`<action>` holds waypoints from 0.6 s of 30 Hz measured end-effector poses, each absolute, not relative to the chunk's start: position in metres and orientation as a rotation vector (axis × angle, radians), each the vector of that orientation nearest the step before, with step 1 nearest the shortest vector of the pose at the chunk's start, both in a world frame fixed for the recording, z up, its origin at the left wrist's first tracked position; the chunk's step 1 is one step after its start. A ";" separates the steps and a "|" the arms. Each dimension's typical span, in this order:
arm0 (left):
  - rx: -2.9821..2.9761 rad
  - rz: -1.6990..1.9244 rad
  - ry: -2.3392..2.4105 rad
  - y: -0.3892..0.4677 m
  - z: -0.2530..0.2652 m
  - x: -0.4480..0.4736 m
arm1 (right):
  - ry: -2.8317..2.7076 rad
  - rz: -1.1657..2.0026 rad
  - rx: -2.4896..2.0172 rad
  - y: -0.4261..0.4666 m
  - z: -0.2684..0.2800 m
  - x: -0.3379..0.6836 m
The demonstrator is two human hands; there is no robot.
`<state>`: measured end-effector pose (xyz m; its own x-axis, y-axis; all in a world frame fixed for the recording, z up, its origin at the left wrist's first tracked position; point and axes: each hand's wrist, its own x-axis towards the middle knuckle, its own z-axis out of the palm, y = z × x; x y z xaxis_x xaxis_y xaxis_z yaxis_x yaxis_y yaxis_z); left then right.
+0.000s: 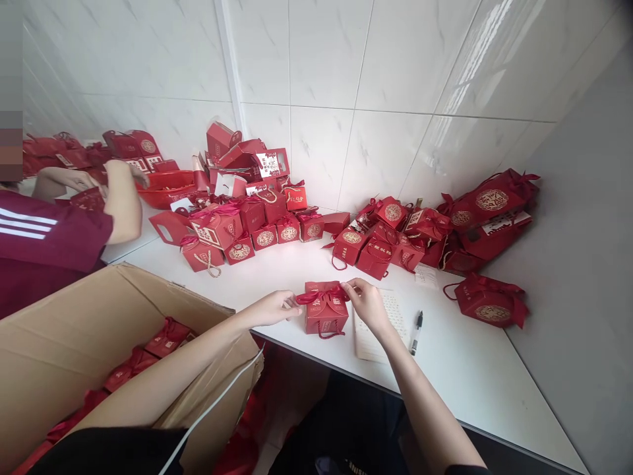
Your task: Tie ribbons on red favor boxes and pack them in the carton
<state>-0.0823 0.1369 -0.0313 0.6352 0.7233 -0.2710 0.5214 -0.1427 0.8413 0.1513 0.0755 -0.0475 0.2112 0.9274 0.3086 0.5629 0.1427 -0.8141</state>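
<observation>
A small red gift box (325, 318) stands upright on the white table near its front edge. Across its top runs a red ribbon (322, 295), and a red cord handle hangs down its front. My left hand (277, 307) pinches the ribbon's left end beside the box. At the right end, my right hand (364, 302) has thumb and fingers closed on the ribbon. Just right of the box lies an open notebook (370, 340) with handwriting, partly behind my right forearm. A black and clear pen (417, 333) rests beside it.
Red gift boxes (264, 236) pile up along the tiled wall, with more boxes (373, 254) at the right and one lone box (489, 303). A cardboard carton (198, 297) of red boxes stands at left. Behind it a co-worker's arm (123, 204) reaches near a red basin (171, 188).
</observation>
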 end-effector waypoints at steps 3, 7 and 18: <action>1.785 0.306 1.032 0.140 -0.032 -0.083 | -1.457 0.513 -1.533 0.074 -0.049 0.149; 1.812 0.325 1.009 0.143 -0.031 -0.085 | -1.445 0.531 -1.527 0.073 -0.050 0.148; 1.886 0.326 0.976 0.141 -0.028 -0.077 | -1.424 0.541 -1.513 0.072 -0.052 0.148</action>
<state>-0.0774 0.1405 -0.0284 0.6453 0.7436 -0.1751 0.4896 -0.2266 0.8420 0.1477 0.0722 -0.0515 0.2223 0.9334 0.2815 0.5109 0.1344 -0.8491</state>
